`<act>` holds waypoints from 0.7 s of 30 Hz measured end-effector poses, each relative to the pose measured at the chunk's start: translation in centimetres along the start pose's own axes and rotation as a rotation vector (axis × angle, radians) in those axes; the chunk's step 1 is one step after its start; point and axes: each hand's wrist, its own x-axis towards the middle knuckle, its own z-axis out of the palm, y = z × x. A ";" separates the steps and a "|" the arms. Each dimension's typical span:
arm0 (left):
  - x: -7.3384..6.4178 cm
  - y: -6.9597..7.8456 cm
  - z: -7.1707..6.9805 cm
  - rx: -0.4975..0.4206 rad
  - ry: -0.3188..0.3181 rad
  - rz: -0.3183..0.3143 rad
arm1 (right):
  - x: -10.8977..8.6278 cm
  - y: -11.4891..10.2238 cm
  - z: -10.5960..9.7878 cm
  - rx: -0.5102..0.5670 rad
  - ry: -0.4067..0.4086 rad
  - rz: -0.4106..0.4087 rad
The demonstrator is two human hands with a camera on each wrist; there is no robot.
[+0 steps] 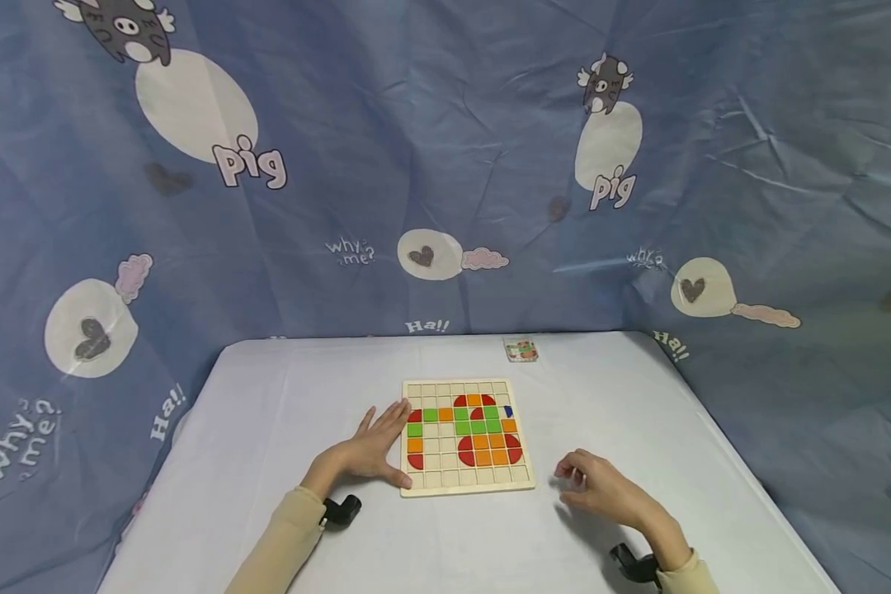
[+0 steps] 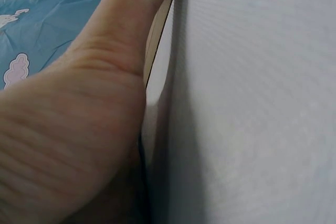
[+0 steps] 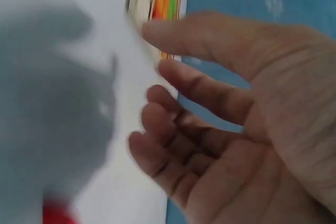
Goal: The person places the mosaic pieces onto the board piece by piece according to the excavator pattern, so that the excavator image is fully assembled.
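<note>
A square wooden grid board [image 1: 441, 479] lies on the table, bearing several flat coloured pieces. Green squares [image 1: 478, 426], orange squares [image 1: 491, 450] and rounded red pieces [image 1: 514, 448] form patterns in its cells, with a small blue piece [image 1: 508, 411] near the right edge. My left hand [image 1: 371, 450] rests at the board's left side, fingers stretched and thumb spread along the edge. Right of the board, my right hand [image 1: 605, 491] hovers over the cloth. Its fingers bend loosely in the right wrist view, and a gap shows between thumb and forefinger with nothing in it.
A small card [image 1: 521, 351] with a coloured pattern lies behind the board, near the table's back edge. White cloth covers the table [image 1: 282, 396]. A blue printed curtain [image 1: 445, 165] hangs around it. In the right wrist view, a blurred red thing [image 3: 56, 213] shows at the lower left.
</note>
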 end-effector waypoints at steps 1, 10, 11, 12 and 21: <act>0.0 0.0 0.0 -0.003 0.001 0.004 | -0.7 0.8 -0.5 -0.002 -0.001 0.028; -0.2 -0.1 0.0 0.006 0.001 0.004 | -4.9 4.9 -2.6 0.056 -0.063 0.219; -0.2 -0.2 -0.1 0.007 0.003 0.005 | -4.9 5.1 -2.5 0.069 -0.062 0.212; -0.2 -0.2 -0.1 0.006 0.003 0.006 | -4.9 5.3 -2.5 0.084 -0.059 0.205; 0.0 -0.1 -0.1 0.011 -0.006 0.006 | -3.4 5.7 -1.7 0.081 0.046 0.204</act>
